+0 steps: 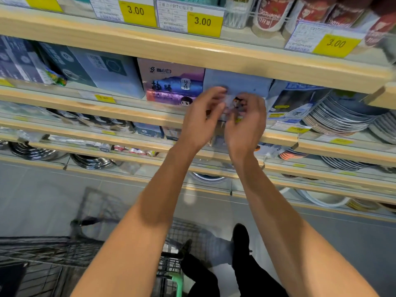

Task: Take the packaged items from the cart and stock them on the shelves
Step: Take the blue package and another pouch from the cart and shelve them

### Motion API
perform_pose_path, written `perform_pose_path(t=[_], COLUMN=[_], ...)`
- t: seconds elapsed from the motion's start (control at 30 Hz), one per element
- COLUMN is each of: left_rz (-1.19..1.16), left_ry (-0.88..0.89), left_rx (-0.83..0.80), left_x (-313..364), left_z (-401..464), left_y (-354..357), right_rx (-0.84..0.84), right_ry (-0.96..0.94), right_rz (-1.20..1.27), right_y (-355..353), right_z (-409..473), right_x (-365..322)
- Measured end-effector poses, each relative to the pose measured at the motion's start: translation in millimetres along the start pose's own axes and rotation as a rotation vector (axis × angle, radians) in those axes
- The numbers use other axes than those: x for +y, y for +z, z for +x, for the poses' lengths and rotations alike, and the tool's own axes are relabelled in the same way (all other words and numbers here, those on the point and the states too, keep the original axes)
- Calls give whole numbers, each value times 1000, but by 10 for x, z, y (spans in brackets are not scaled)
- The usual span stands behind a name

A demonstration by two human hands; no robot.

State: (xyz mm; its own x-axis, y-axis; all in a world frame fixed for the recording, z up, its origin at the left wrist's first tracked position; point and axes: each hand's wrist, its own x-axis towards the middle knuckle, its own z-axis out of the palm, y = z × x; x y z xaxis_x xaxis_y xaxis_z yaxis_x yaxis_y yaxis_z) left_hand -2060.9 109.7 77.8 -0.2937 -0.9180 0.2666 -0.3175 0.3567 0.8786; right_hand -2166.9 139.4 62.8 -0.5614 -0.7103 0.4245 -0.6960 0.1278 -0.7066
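A pale blue package (pixel 235 84) with a small cartoon figure on its front sits at the edge of a wooden shelf (pixel 132 108). Both my hands are on its front face. My left hand (pixel 203 116) curls around the package's left lower corner, and my right hand (pixel 246 123) grips its lower right part. The hands hide the package's bottom. To its left stands a purple and white package (pixel 171 82) of the same size. The wire cart (pixel 64 249) stands on the floor at the lower left, blurred, with its contents not visible.
Blue and grey boxes (pixel 102 69) fill the same shelf to the left. Stacked plates (pixel 342 116) stand to the right. Yellow 3.00 price tags (pixel 203 22) hang on the shelf above. Lower shelves hold metal bowls (pixel 92 161). My feet (pixel 240 239) stand by the cart's green handle (pixel 177 281).
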Motion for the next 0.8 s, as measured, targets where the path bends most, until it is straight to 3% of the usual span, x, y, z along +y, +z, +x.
perform_pose_path(t=[0.2,0.3,0.37,0.43,0.57,0.67,0.8], left_rz=[15,20,19,52,147,249,138], left_ry=[-74,-45,-1,-4,-76,8,58], left_rx=[43,125,83,81,212,291,336], left_x=[35,221,350,449,557,653,665], left_z=[173,100,54,39,75,92,188], left_y=[151,364,620,884,1133,1161,1193], right_rx=[-107,134,309,368,244,160,31], right_ry=[-41,94,191,261,455,436,401], right_rz=[38,155,205,151,50,38,35], right_y=[-156,-439,-638,-771,-931,-990,-988], right_z=[82,74,102,195,498,650,749], right_x=[82,353,588,804,1005,1039,1050])
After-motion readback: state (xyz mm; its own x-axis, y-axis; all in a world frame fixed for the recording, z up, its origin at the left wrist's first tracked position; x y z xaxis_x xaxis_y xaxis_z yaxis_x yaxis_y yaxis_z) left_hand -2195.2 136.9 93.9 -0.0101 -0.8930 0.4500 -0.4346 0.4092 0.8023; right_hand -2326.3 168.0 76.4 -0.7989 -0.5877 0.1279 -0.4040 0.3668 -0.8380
